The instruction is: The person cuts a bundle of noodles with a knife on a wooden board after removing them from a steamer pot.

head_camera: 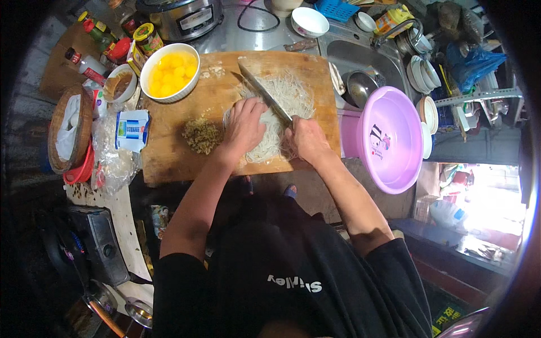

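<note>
My right hand [308, 138] grips the handle of a kitchen knife [266, 94], whose blade slants away to the upper left. The blade crosses a spread heap of pale, thin vermicelli noodles [291, 91] on a wooden cutting board [169, 126]. My left hand [246, 126] lies on the noodles just left of the blade, fingers bent over them and hiding part of the heap. To its left sits a mound of minced brownish-yellow food [202, 136]. A white bowl [158, 96] of raw egg yolks stands at the board's upper left corner.
A pink basin [393, 169] stands off the board's right edge, below a steel sink [359, 50]. Bottles and jars [148, 38], a bowl of brown sauce [120, 83], and a torn packet [132, 129] crowd the left. A white bowl [310, 23] stands behind the board.
</note>
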A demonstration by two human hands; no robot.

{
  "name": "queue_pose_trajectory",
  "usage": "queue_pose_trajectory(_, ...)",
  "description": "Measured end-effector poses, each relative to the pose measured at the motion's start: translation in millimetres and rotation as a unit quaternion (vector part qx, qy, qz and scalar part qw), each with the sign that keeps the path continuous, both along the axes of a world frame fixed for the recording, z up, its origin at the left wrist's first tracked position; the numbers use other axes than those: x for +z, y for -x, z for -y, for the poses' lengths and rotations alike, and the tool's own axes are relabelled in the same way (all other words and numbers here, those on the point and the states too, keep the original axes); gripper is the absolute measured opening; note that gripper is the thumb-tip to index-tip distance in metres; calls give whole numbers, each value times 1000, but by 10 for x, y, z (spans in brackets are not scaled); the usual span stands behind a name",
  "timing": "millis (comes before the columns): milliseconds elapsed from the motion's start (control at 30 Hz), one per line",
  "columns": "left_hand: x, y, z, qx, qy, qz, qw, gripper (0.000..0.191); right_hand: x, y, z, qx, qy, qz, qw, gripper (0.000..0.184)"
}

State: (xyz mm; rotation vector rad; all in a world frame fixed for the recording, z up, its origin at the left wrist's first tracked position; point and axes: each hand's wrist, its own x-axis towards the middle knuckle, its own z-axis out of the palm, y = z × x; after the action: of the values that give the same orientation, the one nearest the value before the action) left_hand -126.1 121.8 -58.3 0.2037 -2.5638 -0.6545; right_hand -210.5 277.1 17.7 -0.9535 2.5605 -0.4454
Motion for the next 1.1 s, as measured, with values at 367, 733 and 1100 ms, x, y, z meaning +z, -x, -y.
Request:
queue_pose_trajectory(367,-201,-5,26,-41,-52,56,996,42,-252,-21,50,-9,17,4,1000,22)
queue_pose_trajectory(733,39,-250,-199,76,10,108,991,86,109,255,-322,-34,43,-9,998,33)
queue_pose_trajectory(1100,-173,303,-285,50,-53,-90,993,50,114,350,-506,-12,39,11,999,31)
